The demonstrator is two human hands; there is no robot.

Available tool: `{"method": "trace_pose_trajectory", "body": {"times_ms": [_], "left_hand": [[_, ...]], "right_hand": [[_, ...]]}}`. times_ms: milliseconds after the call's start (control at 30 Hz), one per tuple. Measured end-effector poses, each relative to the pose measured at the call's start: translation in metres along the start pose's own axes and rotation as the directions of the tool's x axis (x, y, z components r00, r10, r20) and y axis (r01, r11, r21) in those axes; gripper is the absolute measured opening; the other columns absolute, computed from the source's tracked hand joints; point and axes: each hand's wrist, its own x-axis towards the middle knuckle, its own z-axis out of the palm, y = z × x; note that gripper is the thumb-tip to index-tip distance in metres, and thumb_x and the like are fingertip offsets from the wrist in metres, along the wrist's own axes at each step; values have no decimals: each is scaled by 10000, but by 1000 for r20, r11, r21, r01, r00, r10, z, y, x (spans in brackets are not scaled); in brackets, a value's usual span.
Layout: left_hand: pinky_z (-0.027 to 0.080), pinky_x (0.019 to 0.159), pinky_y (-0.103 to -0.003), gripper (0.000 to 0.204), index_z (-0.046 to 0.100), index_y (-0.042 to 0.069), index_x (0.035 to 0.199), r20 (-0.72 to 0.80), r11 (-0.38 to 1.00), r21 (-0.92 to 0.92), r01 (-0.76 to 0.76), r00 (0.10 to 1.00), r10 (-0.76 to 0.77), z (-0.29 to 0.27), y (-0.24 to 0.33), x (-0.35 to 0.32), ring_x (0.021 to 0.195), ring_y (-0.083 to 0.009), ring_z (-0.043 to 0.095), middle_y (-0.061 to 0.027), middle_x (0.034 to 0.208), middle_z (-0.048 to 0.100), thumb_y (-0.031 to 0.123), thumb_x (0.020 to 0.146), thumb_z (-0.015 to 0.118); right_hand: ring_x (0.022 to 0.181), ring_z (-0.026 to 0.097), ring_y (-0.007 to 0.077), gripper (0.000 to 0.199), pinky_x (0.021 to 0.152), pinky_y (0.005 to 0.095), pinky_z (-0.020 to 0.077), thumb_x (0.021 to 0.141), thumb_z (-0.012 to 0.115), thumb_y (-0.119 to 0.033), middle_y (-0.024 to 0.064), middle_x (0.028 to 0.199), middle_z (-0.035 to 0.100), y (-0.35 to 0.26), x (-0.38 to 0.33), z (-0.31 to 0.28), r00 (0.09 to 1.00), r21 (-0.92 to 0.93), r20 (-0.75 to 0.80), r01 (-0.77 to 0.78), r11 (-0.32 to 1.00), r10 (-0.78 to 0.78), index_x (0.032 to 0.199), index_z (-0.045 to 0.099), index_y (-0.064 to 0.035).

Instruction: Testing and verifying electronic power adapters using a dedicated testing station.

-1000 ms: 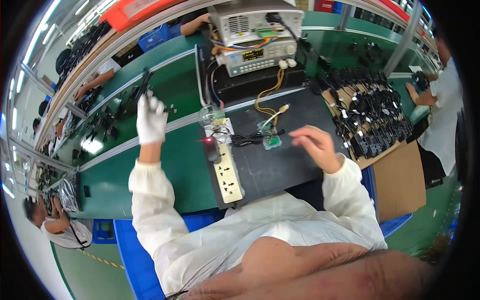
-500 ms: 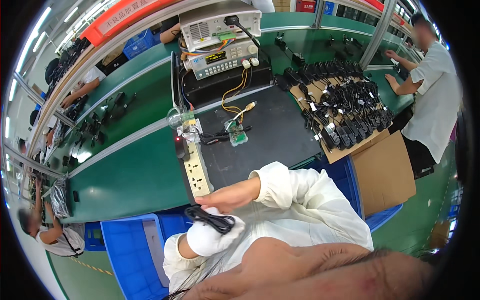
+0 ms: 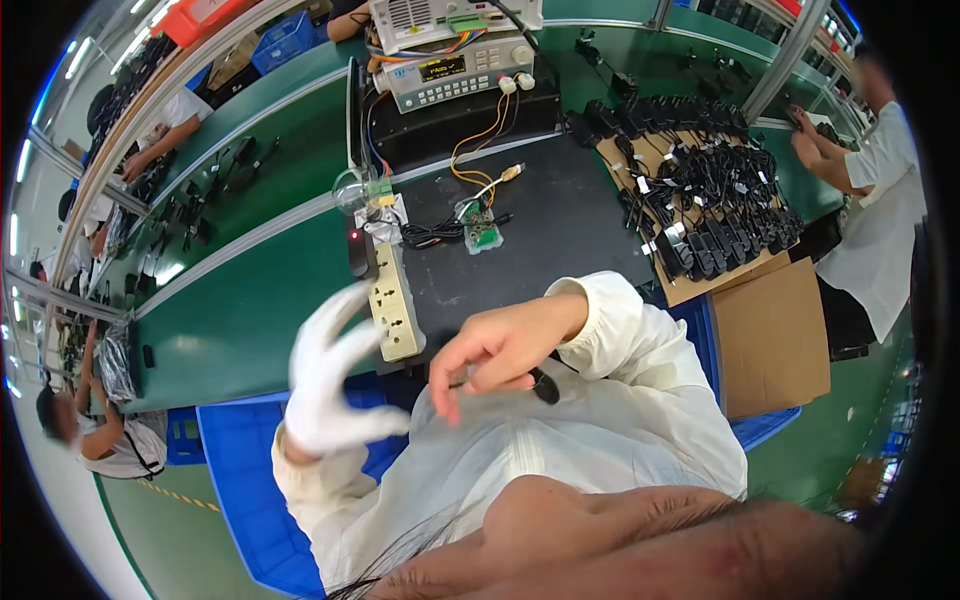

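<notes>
My left hand (image 3: 335, 375), in a white glove, is raised beside the power strip. Its fingers and thumb are spread in a wide curve with nothing between them, slightly blurred. My bare right hand (image 3: 510, 345) is in front of my chest with the fingers curled down. Beneath it a black cable (image 3: 545, 387) shows as a rounded dark end past the palm, with a thin dark strand by the fingers. The rest of the cable is hidden by the hand. The cream power strip (image 3: 398, 310) lies just beyond both hands, on the bench edge.
A tester (image 3: 450, 80) with a lit display stands at the back. A small green circuit board (image 3: 484, 236) with leads lies on the black mat (image 3: 560, 240). Many black adapters (image 3: 715, 200) cover cardboard at right. A blue bin (image 3: 245, 500) stands at lower left; a co-worker (image 3: 880, 210) works at right.
My left hand has let go of the coiled black cable, moved left and up, and opened. My right hand has shifted right and lower, now with the cable under its fingers.
</notes>
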Motion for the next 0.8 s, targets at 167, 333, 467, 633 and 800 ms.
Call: {"method": "trace_pose_trajectory", "body": {"times_ms": [167, 333, 467, 633, 800], "left_hand": [[494, 884, -502, 541, 665, -23, 1085, 678, 461, -735, 498, 522, 517, 79, -45, -7, 995, -352, 645, -201, 1070, 648, 303, 717, 890], [511, 857, -503, 346, 674, -10, 1001, 321, -354, -766, 536, 797, 511, 135, -50, -58, 901, -323, 650, -158, 992, 642, 210, 783, 828], [518, 776, -479, 353, 596, 9, 1117, 335, -544, -812, 212, 932, -136, 100, -47, -64, 779, -275, 610, -95, 848, 589, 183, 844, 738], [521, 801, -426, 567, 472, 27, 1354, 372, -168, -927, 337, 752, -545, 54, -74, -66, 821, -232, 616, -84, 922, 581, 153, 858, 717], [525, 753, -358, 572, 439, 43, 1422, 182, 178, -844, 506, 583, -792, 70, -93, -62, 793, -166, 558, -57, 940, 544, 139, 901, 655]], "right_hand": [[603, 611, 92, 333, 530, 236, 473, 991, 503, -80, 175, 1229, 652, -13, -1, 4, 983, -72, 180, -2, 997, 15, 1313, 529, -1], [801, 696, 156, 390, 556, 256, 501, 1026, 522, -170, 214, 1220, 646, 15, -24, -13, 984, 155, -49, 175, 972, -169, 1369, 472, 8], [980, 704, 223, 479, 592, 268, 525, 1024, 551, -223, 248, 1235, 635, 64, -33, -18, 946, 685, -315, 285, 670, -80, 1414, 413, 19], [685, 583, 116, 378, 525, 232, 420, 1040, 526, -316, 79, 874, 606, 144, -42, -32, 982, 756, -190, 138, 640, 13, 1217, 544, 17], [565, 369, 50, 357, 504, 228, 316, 1055, 489, -347, -31, 709, 426, 108, -42, -41, 842, 587, -539, 362, 724, 16, 1016, 592, -8]]}}
